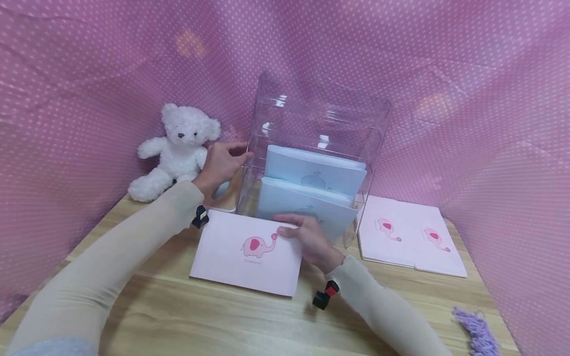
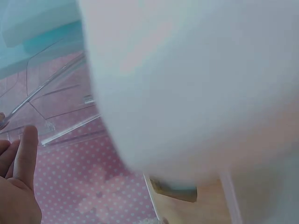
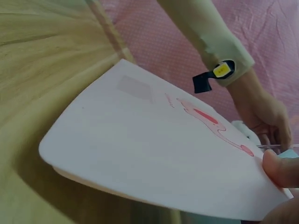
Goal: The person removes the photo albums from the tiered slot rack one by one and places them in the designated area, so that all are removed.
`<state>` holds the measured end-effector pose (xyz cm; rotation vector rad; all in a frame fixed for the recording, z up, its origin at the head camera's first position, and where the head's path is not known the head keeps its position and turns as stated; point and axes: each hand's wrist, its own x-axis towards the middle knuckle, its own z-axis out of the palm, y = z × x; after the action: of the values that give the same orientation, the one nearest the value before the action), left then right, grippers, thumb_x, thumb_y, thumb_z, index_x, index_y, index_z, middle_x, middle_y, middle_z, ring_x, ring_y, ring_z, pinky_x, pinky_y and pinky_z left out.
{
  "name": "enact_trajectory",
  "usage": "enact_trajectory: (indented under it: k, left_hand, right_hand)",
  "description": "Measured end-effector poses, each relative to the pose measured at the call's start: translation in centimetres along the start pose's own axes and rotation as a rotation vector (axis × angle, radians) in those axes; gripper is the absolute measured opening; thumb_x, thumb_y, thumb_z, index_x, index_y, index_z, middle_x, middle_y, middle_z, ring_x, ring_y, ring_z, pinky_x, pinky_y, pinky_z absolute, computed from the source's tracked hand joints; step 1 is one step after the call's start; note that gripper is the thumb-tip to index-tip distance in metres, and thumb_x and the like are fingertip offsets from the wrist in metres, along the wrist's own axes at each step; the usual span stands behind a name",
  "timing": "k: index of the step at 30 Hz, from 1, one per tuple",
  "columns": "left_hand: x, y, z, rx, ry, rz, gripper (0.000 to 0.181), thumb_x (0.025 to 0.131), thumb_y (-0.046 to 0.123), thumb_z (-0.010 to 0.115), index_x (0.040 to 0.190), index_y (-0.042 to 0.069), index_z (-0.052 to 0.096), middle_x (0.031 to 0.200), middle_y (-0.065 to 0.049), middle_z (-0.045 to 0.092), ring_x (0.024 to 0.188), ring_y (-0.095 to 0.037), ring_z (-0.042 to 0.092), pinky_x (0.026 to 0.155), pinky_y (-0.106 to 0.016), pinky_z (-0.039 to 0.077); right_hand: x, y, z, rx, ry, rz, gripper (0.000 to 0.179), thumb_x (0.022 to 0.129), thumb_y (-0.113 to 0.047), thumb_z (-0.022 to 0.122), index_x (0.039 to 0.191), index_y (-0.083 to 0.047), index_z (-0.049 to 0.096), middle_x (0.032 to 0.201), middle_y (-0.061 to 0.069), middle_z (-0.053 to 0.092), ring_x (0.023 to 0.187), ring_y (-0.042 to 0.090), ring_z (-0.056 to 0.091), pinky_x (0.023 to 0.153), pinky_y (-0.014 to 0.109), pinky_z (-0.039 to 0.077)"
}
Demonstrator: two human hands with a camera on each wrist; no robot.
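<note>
In the head view my right hand [image 1: 313, 242] grips the upper right corner of a pink notebook [image 1: 222, 247] with an elephant drawing. The right wrist view shows the thumb [image 3: 280, 169] on its cover, the notebook raised over the table. My left hand [image 1: 224, 163] pinches the left side of a clear tiered rack [image 1: 311, 118]. Two pale blue notebooks with whale drawings stand in the rack, an upper one [image 1: 289, 165] behind a lower one [image 1: 280, 198]. The pink notebook fills much of the left wrist view, blurred, near the left hand's fingers [image 2: 25, 158].
Two pink elephant notebooks [image 1: 409, 235] lie side by side right of the rack. A white teddy bear [image 1: 182, 143] sits at the back left. Purple yarn-like strands [image 1: 476, 331] lie at the front right. Pink dotted cloth [image 1: 467, 99] hangs around the wooden table [image 1: 200, 321].
</note>
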<state>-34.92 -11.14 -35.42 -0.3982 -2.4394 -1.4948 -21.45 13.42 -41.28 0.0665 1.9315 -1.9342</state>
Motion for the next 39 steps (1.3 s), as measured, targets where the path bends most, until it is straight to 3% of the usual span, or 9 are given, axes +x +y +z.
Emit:
enact_trajectory:
  k: [22,30,39]
  left_hand:
    - [-0.3,0.2,0.0,0.002,-0.011,-0.03,0.041,0.094,0.025,0.074,0.131,0.007,0.068,0.126,-0.013,0.073,0.112,-0.026,0.071,0.093,-0.038,0.062]
    - [-0.1,0.1,0.1,0.03,-0.011,-0.026,0.042,0.094,0.028,0.074,0.131,0.01,0.068,0.127,-0.012,0.073,0.113,-0.026,0.072,0.094,-0.04,0.062]
    - [0.0,0.1,0.1,0.009,-0.035,-0.062,0.043,0.095,0.028,0.073,0.133,0.011,0.067,0.13,-0.011,0.072,0.116,-0.026,0.07,0.096,-0.039,0.061]
  right_hand:
    - [3.2,3.6,2.2,0.028,0.0,0.134,0.032,0.094,-0.008,0.068,0.125,-0.013,0.072,0.112,0.015,0.077,0.093,0.025,0.077,0.08,0.037,0.065]
    - [3.9,4.0,2.8,-0.087,-0.008,0.106,0.03,0.092,-0.01,0.07,0.121,-0.012,0.074,0.108,0.013,0.078,0.086,0.019,0.077,0.076,0.032,0.065]
    - [4.1,4.3,3.7,-0.095,-0.024,0.076,0.029,0.092,-0.009,0.069,0.12,-0.008,0.074,0.103,0.014,0.078,0.077,0.017,0.075,0.07,0.031,0.065]
